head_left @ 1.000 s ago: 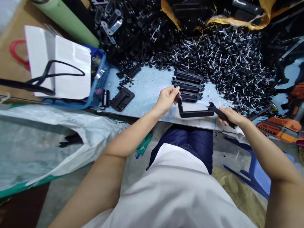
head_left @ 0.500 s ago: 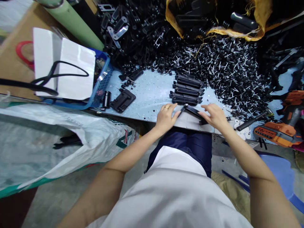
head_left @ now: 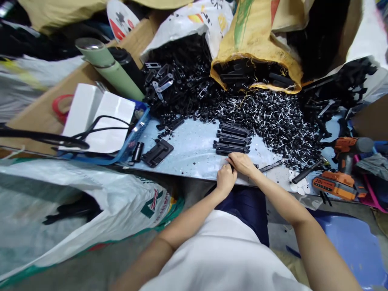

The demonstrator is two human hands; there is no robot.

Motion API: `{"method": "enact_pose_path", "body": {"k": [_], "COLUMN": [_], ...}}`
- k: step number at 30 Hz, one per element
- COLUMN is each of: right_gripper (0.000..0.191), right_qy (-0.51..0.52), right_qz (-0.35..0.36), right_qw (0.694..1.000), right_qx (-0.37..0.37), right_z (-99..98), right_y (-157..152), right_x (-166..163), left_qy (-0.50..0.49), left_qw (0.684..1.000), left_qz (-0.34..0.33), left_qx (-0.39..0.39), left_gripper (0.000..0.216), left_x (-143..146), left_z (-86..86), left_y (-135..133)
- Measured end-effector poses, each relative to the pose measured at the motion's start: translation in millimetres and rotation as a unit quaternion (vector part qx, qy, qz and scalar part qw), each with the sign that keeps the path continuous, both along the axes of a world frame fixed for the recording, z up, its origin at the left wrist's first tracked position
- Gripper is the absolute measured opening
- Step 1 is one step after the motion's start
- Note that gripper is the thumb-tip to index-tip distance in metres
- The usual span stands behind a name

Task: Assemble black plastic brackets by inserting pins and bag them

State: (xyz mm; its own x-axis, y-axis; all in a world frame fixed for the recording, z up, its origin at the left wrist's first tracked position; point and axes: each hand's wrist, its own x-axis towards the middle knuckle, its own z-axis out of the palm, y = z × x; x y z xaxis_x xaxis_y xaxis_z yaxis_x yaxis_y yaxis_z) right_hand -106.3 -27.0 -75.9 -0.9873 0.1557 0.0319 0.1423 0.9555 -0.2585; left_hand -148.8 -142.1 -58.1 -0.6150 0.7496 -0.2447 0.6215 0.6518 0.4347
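My left hand [head_left: 225, 178] and my right hand [head_left: 242, 163] meet at the front edge of the pale blue table [head_left: 194, 151]. Both are closed around a folded black plastic bracket [head_left: 232, 168], of which only a sliver shows between them. Just beyond the fingers lies a neat stack of the same black brackets [head_left: 233, 139]. Behind that spreads a big heap of small black pegs with white pins [head_left: 273, 115].
An orange cordless drill [head_left: 342, 161] lies at the right. A yellow sack of black parts [head_left: 254, 52] gapes at the back. A blue basket [head_left: 138, 127] with white paper [head_left: 100, 117], a black hinged part [head_left: 157, 152] and a green tube [head_left: 112, 68] are left. A white woven bag [head_left: 91, 202] hangs below.
The bracket, held open between the hands a second ago, has been folded flat. Both hands have come together over it at the table edge. The camera has tilted up.
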Motion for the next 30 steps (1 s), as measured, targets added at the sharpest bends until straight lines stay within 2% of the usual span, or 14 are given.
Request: {"method": "enact_pose_path", "body": {"k": [5,8,13,17,20,22,24,26,28,30], "right_gripper": [0.028,0.029,0.024,0.017,0.013,0.014,0.020,0.025,0.023,0.018], "right_qy": [0.054,0.067,0.018,-0.012,0.050,0.114,0.168,0.184,0.139,0.073], "right_qz": [-0.017,-0.015,0.003,-0.009,-0.127,-0.234,-0.332,-0.388,-0.357,-0.266], "right_qw": [0.998,0.997,0.999,0.998,0.986,0.959,0.923,0.901,0.924,0.961], "right_qx": [-0.035,-0.037,-0.029,-0.061,-0.100,-0.116,-0.099,-0.053,-0.010,0.028], "right_z": [-2.9,-4.4,-1.8,1.7,6.8,16.0,28.9,39.1,39.3,27.4], "right_y": [0,-2,-9,-17,-18,-13,-6,-4,-11,-24], "right_x": [2,4,5,5,1,-4,-5,-2,7,16], "left_qy": [0.016,0.041,0.069,0.084,0.089,0.090,0.089,0.090,0.093,0.095], "left_qw": [0.999,0.998,0.994,0.991,0.990,0.989,0.990,0.990,0.990,0.990], "left_qz": [-0.047,-0.052,-0.082,-0.103,-0.110,-0.111,-0.109,-0.106,-0.104,-0.102], "left_qx": [-0.009,-0.017,-0.017,-0.027,-0.030,-0.031,-0.029,-0.021,-0.013,-0.008], "left_gripper": [0.025,0.026,0.030,0.033,0.033,0.032,0.031,0.030,0.029,0.027], "left_x": [-10,-10,-6,-7,-6,-5,-5,-5,-5,-5], "left_z": [-0.3,-0.1,-3.9,-5.8,-3.3,-0.7,1.3,1.4,-1.3,-7.3], "left_y": [-2,-5,-13,-16,-18,-20,-21,-21,-20,-20]}}
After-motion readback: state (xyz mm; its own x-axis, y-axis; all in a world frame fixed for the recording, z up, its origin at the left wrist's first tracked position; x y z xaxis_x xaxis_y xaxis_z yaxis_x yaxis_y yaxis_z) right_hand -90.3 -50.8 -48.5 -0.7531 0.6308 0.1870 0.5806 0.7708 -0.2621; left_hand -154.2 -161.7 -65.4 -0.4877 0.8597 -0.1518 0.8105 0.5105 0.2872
